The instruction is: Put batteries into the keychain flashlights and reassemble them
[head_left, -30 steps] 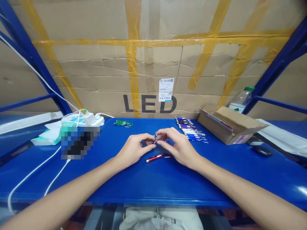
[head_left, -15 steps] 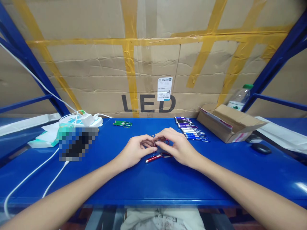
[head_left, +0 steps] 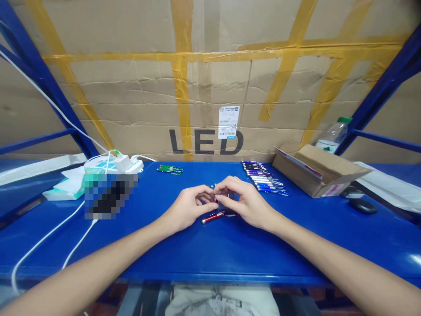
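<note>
Right, the small metal piece [head_left: 217, 198] sits mid-table, pinched between both hands just above the blue table [head_left: 210, 254]; it is too small and too covered to say exactly what it is. The left hand [head_left: 186, 210] has its fingers curled in, thumb and forefinger closed on the piece. The right hand [head_left: 248, 202] mirrors it, fingertips clamped on the same piece from the other side, so neither hand is open. A red mini flashlight [head_left: 213, 217] lies flat just beneath the hands, touching neither as far as I can see. By the look of it, much is already laid out: a row of blue and purple flashlights [head_left: 265, 179] back right, a few green flashlights [head_left: 169, 169] back left. A cardboard box [head_left: 320, 172] stands open further right, a mouse [head_left: 362, 205] beyond it.
</note>
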### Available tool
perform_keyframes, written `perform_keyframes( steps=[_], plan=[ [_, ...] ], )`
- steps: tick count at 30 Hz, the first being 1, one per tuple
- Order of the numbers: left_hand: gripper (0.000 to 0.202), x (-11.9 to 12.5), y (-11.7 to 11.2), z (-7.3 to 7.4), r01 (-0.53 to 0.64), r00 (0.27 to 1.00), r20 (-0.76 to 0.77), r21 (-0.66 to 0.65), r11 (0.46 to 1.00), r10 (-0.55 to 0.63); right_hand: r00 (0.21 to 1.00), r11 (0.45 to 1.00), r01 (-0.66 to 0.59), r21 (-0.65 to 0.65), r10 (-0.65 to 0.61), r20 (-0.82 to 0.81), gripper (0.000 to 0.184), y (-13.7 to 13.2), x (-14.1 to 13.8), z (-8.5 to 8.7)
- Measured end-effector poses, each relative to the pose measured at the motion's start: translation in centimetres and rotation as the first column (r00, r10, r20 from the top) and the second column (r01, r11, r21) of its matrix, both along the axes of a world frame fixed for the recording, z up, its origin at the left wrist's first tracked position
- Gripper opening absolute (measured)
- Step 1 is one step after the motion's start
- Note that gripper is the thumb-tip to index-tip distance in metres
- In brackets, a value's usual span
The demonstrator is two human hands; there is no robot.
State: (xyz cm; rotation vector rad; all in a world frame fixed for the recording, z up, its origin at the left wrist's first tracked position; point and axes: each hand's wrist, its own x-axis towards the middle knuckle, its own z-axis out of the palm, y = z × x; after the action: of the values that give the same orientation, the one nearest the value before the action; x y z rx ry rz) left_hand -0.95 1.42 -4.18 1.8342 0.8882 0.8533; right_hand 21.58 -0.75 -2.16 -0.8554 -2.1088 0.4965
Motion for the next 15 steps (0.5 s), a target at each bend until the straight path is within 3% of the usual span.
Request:
perform_keyframes(
  steps=[9, 15],
  plan=[
    [0.023, -0.59, -0.17, 0.64, -0.006, 0.988, -0.153, 0.19, 0.982, 0.035, 1.0, 0.999, -0.02, 0.033, 0.019, 0.023, 0.009, -0.37, 0.26, 0.16],
    [0.01, -0.87, -0.3, 0.96, 0.0, 0.983, -0.173, 0.354, 0.935, 0.066, 0.992, 0.989, 0.121, 0.08, -0.122, 0.009, 0.013, 0.11, 0.38, -0.16]
  ],
)
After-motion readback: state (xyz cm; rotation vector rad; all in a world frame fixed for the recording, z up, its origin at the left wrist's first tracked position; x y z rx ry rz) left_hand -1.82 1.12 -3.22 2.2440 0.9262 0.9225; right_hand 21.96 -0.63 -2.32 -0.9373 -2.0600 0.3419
